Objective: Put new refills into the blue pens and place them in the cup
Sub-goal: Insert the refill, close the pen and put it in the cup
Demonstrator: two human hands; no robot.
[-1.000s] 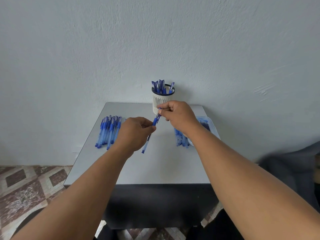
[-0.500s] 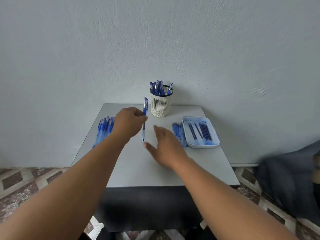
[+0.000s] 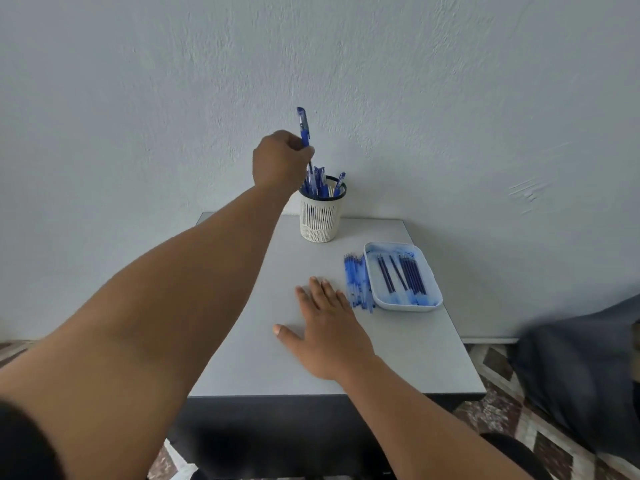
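Our left hand point(image 3: 280, 161) is reached out over the cup point(image 3: 322, 216), fingers curled round a blue pen point(image 3: 304, 131). We hold the pen near upright, cap end up, its top well above the knuckles and its lower end going down from the hand to the cup's mouth. Whether the tip is already inside the rim we cannot quite tell, since the hand and the other pens crowd that spot.

The cup, white with slotted walls and a dark rim, stands just below and to the right of the left hand, at the far edge of the desk point(image 3: 242, 358), near the wall point(image 3: 415, 98). More blue pens point(image 3: 320, 183) stand in it, leaning against each other.

Our right hand point(image 3: 325, 327) lies flat on the desk, palm down, fingers straight and close together, thumb spread out to the left. It holds nothing.

Just right of its fingertips lies a row of blue pen parts point(image 3: 358, 282) on the desk, side by side; they are blurred, so we cannot make out more. Touching or almost touching that row on its far side from the hand sits a white tray point(image 3: 429, 304) with dark refills point(image 3: 405, 275) lying lengthwise in it, most bunched at its right side and two lying apart at the left.
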